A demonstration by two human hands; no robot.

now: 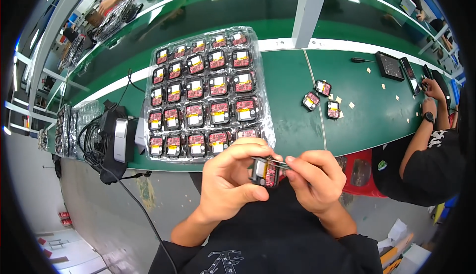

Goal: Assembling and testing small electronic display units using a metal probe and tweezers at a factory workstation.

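Close in front of my chest, my left hand [222, 181] grips a small black-cased device [270, 175] by its edges, between thumb and fingers. A red circuit board and a pale rectangular part show inside its casing. My right hand [320, 180] pinches thin metal tweezers [279, 164]; their tips reach over the device's upper edge. Whether the tips grasp anything is too small to tell. Just beyond my hands lies a clear plastic tray [265, 125] holding rows of similar devices, each with a red board, white label and yellow strip.
On the green bench [287, 135], several similar loose devices [311, 101] lie right of the tray among small pale pieces. A black box [389, 66] and a co-worker's arm [419, 130] are farther right. Black cables [91, 142] and a silver-fronted unit [120, 140] stand left.
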